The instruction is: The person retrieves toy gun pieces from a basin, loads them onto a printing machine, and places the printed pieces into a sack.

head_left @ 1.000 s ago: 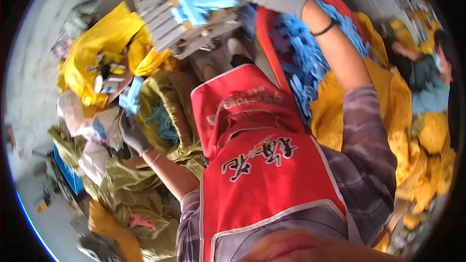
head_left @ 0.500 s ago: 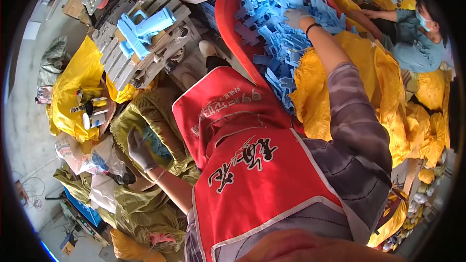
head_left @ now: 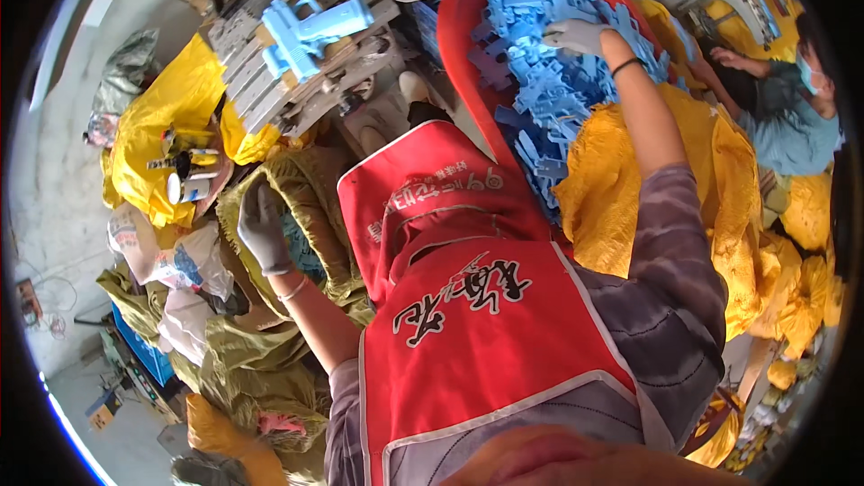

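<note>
My right hand [head_left: 580, 37], in a pale grey glove, reaches over a heap of light blue plastic toy-gun parts [head_left: 549, 81] in a red tub [head_left: 463, 54]. Its fingers are stretched out and touch the top of the heap; no separate piece shows in its grip. At the left, my left hand [head_left: 262, 227], also gloved, is beside the mouth of an olive woven sack [head_left: 315, 184]. Its fingers are extended and nothing is seen in them. More blue pieces [head_left: 301, 247] lie inside that sack, partly hidden by its rim.
A blue toy pistol [head_left: 315, 31] rests on a grey slatted stand [head_left: 247, 81] ahead. Yellow sacks [head_left: 612, 189] lie against the tub's right side. A co-worker [head_left: 792, 117] sits at the far right. A yellow-lined container [head_left: 193, 171] with tapes and tubs stands at the left.
The scene has shifted slightly right in the view. My left hand has risen a little along the sack's rim, pointing more upright. My right hand stays on the heap, its fingers pointing more leftward.
</note>
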Action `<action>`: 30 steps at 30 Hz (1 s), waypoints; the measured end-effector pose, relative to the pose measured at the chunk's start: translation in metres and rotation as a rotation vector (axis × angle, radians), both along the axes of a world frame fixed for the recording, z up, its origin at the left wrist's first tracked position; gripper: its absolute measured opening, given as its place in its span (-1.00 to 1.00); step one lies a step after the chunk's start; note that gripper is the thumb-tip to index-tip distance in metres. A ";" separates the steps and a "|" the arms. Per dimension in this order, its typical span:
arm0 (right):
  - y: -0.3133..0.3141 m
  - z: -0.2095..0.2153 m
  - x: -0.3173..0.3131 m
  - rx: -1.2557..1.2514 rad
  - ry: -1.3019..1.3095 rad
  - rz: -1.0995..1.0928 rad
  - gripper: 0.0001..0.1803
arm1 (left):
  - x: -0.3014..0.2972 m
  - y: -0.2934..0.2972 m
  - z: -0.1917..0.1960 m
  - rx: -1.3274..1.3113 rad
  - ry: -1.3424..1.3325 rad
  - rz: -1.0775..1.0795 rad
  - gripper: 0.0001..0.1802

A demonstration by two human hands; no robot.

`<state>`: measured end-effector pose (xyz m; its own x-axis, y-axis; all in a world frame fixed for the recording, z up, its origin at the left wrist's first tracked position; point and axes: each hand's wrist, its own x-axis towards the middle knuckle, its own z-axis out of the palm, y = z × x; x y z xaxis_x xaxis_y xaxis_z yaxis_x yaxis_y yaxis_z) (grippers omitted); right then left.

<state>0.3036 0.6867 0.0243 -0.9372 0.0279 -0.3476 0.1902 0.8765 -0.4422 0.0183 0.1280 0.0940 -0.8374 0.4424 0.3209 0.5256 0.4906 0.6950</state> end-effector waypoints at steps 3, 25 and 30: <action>0.009 0.000 0.002 -0.101 0.241 -0.241 -0.61 | 0.001 0.018 0.028 0.083 0.052 0.011 -0.77; -0.151 0.105 -0.008 -1.133 0.866 -0.792 -0.57 | -0.036 0.129 0.097 0.056 -0.072 -0.512 -0.48; -0.158 0.110 -0.022 -1.371 0.884 -0.713 -0.57 | -0.038 0.138 0.103 -0.166 0.202 -0.439 -0.56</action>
<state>0.2817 0.5288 0.1344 -0.7772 0.6237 0.0833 -0.3441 -0.3104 -0.8862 -0.0198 0.2659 0.1975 -0.4899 0.7973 0.3525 0.8227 0.2891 0.4895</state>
